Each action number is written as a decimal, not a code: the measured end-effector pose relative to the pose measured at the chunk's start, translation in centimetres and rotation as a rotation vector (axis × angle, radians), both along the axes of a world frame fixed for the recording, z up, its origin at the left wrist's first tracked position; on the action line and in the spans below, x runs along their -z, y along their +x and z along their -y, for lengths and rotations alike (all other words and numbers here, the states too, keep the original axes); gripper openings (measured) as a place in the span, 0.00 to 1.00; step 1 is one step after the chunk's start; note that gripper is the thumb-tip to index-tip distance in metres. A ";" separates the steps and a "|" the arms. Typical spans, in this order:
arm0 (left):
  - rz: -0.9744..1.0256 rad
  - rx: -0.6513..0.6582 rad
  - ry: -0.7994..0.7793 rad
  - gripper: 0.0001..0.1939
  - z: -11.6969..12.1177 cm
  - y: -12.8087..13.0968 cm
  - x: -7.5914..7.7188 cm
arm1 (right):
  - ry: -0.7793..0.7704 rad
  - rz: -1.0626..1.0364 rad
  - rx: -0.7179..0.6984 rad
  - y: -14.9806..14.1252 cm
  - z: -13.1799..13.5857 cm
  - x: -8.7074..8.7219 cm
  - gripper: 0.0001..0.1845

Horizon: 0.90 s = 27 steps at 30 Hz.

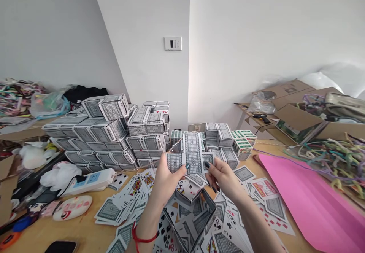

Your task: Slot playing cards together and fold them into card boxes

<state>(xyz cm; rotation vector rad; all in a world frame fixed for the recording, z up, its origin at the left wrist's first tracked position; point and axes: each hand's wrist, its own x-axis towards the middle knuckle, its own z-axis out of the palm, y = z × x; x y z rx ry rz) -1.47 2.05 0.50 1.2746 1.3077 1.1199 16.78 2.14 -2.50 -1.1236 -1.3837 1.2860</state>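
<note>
Thumbs pressed to patterned backs, you hold a cross of cards (194, 163) upright above the far side of a ring (209, 203) made of cards, which stands on the table (82, 228) between your forearms. Your left hand (168, 179) pinches the cross's left arm, thumb in front; your right hand (224, 177) has its thumb on the right arm, fingers curled low. How the hidden fingertips meet the back of the cards, you cannot tell from here. Just below the cross, at the ring's far edge, sits a topless tray (184, 198) with aces showing; whether the two touch is unclear. Beyond the ring, to its left, card boxes (114, 108) rise in tall stacks, and a smaller stack (225, 135) stands beyond it to the right, beside green packs (242, 142). Those boxes look finished. The cross in your fingers looks only partly made, its arms spread flat rather than closed up, and the ring and tray gape as well. Loose cards (110, 211) lie left of the ring, right of it and inside it, so much material appears unused.
</note>
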 end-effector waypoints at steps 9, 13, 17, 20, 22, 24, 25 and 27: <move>-0.072 -0.032 0.028 0.26 0.1 0.0 0.6 | -0.009 -0.001 -0.014 -0.4 0.2 0.4 0.17; 0.005 0.045 0.006 0.21 0.1 0.1 0.2 | -0.007 -0.020 -0.033 -0.7 0.2 0.3 0.17; 0.033 0.065 -0.006 0.17 0.1 0.1 -0.2 | -0.016 -0.039 -0.052 -0.7 0.3 0.0 0.16; 0.045 0.093 -0.013 0.17 0.0 0.0 -0.1 | -0.022 -0.050 -0.070 -0.7 0.3 -0.1 0.16; 0.050 0.102 -0.020 0.17 -0.1 0.0 0.1 | -0.023 -0.063 -0.083 -0.7 0.4 0.0 0.15; 0.053 0.102 -0.022 0.18 -0.1 0.0 0.2 | -0.023 -0.071 -0.089 -0.7 0.4 0.1 0.15; 0.054 0.103 -0.021 0.18 -0.1 0.0 0.3 | -0.023 -0.071 -0.088 -0.7 0.4 0.1 0.15; 0.053 0.106 -0.014 0.18 -0.1 0.1 0.3 | -0.024 -0.068 -0.086 -0.7 0.4 0.2 0.16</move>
